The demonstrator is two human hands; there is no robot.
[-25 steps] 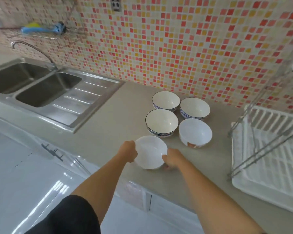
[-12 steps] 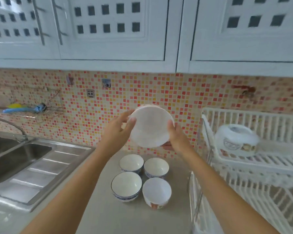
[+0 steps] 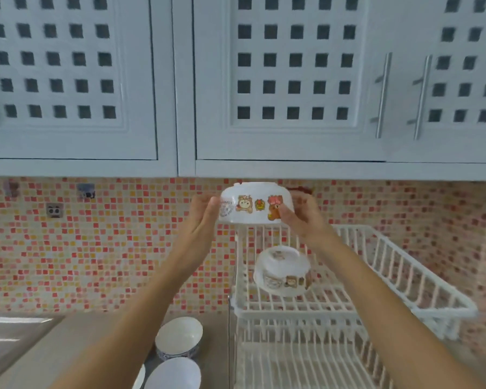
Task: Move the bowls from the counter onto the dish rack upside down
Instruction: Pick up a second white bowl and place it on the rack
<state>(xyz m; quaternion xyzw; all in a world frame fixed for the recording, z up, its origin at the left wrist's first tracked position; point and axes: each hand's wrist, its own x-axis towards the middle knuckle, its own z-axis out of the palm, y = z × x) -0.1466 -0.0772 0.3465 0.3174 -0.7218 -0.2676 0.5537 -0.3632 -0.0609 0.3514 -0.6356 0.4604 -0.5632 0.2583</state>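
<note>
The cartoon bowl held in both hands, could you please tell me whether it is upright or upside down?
Upside down: the cartoon bowl shows its narrow foot on top and wide rim below, between the left hand and right hand.

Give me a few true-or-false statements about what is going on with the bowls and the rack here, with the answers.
1. Both hands hold the cartoon bowl upside down. True: the left hand and the right hand grip its sides, base upward.
2. The top shelf of the dish rack has nothing on it. False: one upside-down bowl already sits there.
3. The held bowl is resting on the rack. False: it is in the air, above the shelf.
4. Bowls are waiting on the counter. True: at least two upright bowls show at the bottom of the view.
5. The cupboard doors overhead are open. False: they are closed.
</note>
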